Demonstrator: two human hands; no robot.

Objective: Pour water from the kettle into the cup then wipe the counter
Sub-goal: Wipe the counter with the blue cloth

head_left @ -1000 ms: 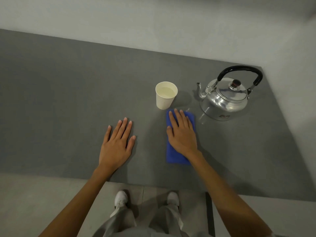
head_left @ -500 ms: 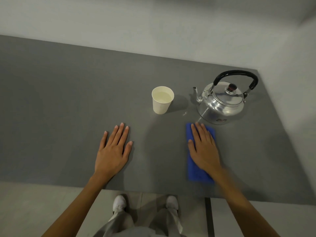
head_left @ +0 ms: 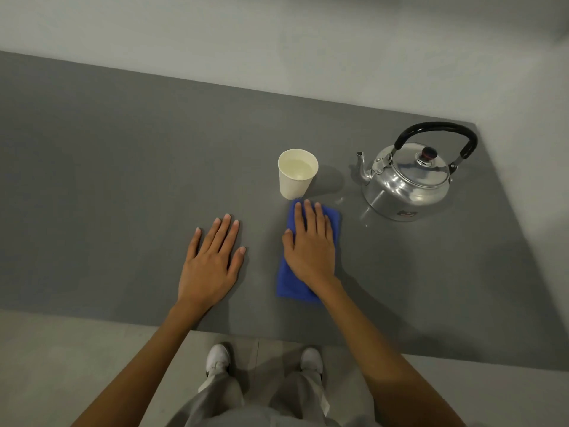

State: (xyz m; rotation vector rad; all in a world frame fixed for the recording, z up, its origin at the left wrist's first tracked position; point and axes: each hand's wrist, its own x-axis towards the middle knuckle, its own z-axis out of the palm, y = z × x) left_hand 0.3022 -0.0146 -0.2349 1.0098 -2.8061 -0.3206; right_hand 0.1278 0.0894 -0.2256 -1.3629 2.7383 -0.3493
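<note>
A white paper cup [head_left: 296, 175] with water in it stands upright on the grey counter [head_left: 123, 180]. To its right sits a shiny metal kettle [head_left: 406, 183] with a black handle, spout toward the cup. My right hand [head_left: 311, 245] lies flat, palm down, on a folded blue cloth [head_left: 291, 285] just in front of the cup, fingertips close to the cup's base. Flat on the counter to the left of the cloth rests my left hand [head_left: 212, 260], fingers apart, holding nothing. A few water drops [head_left: 340, 200] glint between cloth and kettle.
A pale wall [head_left: 277, 57] runs along the counter's far edge and turns down its right side behind the kettle. The counter's near edge crosses below my wrists, with the floor and my white shoes [head_left: 218, 360] beneath.
My right hand slid the blue cloth from in front of the cup to the right toward the kettle, then back left to in front of the cup. My left hand stayed flat in place.
</note>
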